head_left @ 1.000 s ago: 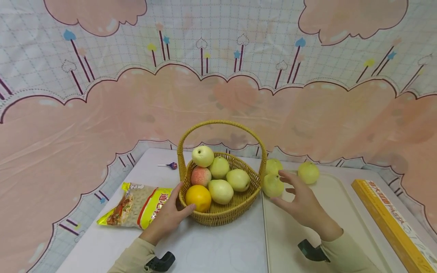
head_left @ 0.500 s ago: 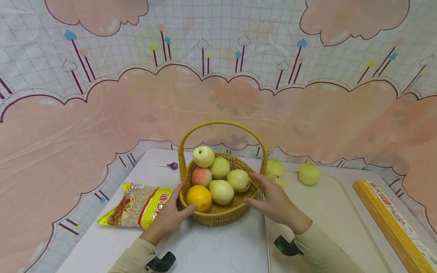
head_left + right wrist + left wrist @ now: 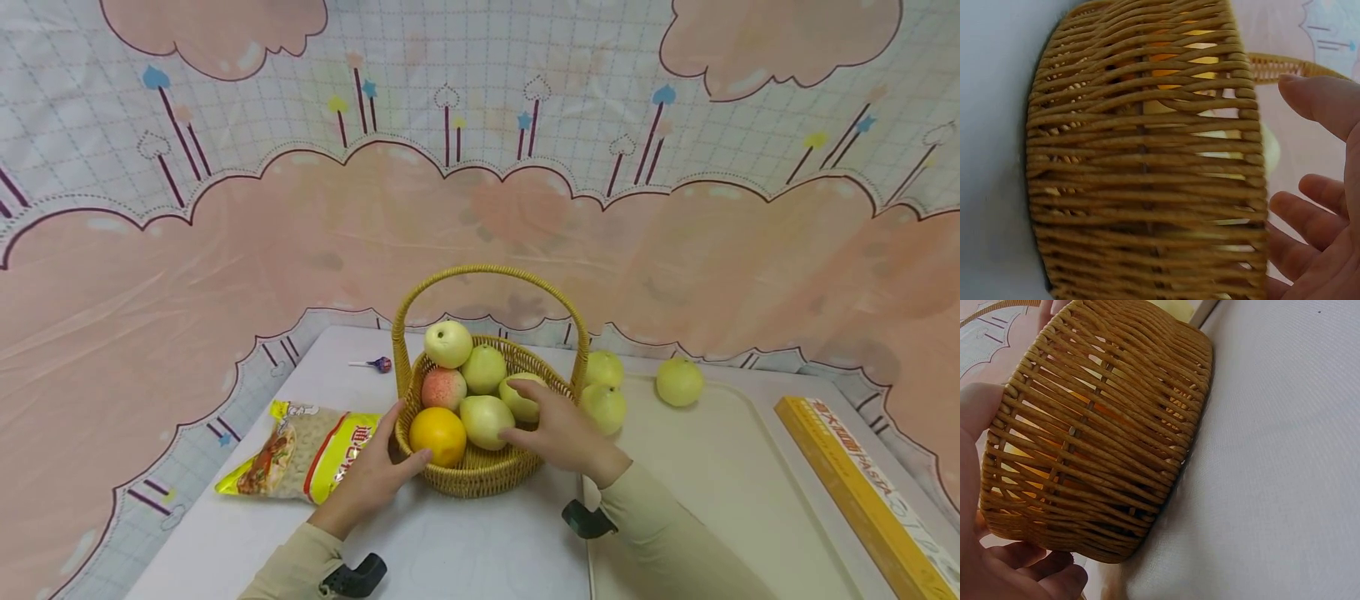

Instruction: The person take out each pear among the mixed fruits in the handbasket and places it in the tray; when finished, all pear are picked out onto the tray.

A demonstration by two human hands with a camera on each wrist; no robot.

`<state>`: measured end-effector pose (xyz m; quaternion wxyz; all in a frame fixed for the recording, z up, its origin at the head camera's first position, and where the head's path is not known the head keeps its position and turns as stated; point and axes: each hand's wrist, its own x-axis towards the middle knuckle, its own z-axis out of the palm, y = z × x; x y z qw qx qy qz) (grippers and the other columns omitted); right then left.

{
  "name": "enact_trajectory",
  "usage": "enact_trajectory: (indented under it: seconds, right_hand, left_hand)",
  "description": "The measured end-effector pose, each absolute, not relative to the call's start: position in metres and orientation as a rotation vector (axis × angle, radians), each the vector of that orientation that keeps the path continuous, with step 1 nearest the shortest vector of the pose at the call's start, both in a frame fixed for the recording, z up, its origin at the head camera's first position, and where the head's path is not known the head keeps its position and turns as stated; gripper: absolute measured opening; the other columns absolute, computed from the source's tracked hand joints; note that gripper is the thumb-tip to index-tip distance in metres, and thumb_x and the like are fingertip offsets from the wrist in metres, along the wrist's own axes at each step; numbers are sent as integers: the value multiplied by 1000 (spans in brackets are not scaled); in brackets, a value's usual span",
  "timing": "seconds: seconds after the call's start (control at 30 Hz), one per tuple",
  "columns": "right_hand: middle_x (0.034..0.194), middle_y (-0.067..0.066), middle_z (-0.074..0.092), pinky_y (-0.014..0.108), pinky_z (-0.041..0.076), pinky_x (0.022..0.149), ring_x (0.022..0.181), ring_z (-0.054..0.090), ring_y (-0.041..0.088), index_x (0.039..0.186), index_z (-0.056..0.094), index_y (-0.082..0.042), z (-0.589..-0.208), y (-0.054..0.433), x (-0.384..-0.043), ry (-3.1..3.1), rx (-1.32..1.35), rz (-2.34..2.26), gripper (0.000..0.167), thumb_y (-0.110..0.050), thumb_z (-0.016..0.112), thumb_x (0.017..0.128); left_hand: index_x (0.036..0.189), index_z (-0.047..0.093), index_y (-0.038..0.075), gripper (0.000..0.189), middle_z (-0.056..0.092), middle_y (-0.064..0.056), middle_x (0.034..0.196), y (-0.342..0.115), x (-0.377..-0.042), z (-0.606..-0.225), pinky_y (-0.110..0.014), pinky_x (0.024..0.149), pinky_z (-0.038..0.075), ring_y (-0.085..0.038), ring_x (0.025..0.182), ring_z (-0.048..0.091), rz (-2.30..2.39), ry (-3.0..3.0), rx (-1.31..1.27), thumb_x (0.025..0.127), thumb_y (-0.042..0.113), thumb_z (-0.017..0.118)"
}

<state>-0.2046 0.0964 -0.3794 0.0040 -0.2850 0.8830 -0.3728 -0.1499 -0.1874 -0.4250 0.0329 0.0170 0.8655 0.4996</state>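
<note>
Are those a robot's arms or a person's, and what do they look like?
They are a person's. The left hand and right hand are bare, with no gloves. The left sleeve and right sleeve are plain beige, reaching to the wrists. A small, dark, bent device sits at each wrist, probably the wrist camera.

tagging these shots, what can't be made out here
Head: right side of the round pale-green fruit, covered by the right grip
Head: near end of the long yellow-and-white box, cut off by the edge
Left wrist: shapes inside the brown oval woven basket, behind its weave
</note>
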Motion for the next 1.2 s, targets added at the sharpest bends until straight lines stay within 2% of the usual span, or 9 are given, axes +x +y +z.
enact_trajectory:
  seconds: [0.17, 0.43, 0.73, 1.2]
  right_hand:
    - [143, 16, 54, 50, 43, 106, 128, 52, 33, 144, 49, 1, -382, 86, -211, 2725, -887, -1165, 70, -30, 77, 88]
    - [140, 14, 56, 46, 44, 105, 122, 55, 27, 146, 48, -5, -382, 74, -218, 2701, -847, -1104, 72, -34, 77, 87]
    - [143, 14, 54, 45, 42, 107, 126, 53, 29, 145, 48, -3, -382, 67, -226, 2680, -833, -1065, 72, -32, 79, 87]
    - [135, 12, 59, 44, 44, 103, 116, 56, 25, 144, 50, -4, -384, 57, -233, 2632, -831, -1025, 71, -30, 80, 85]
  left_hand:
    - [161, 10, 11, 96, 15, -20, 164, -188, -150, -425, -59, 118, 11, -40, 149, 15, 1523, 2674, 49, 93, 45, 69]
    - [161, 10, 13, 96, 15, -19, 164, -187, -150, -425, -58, 118, 11, -39, 149, 16, 1517, 2673, 43, 93, 46, 69]
    - [162, 10, 13, 97, 15, -18, 165, -187, -150, -425, -58, 118, 12, -39, 149, 16, 1519, 2668, 38, 92, 45, 69]
    - [161, 12, 11, 96, 17, -20, 164, -187, -148, -424, -58, 118, 12, -40, 148, 18, 1538, 2685, 71, 92, 44, 70]
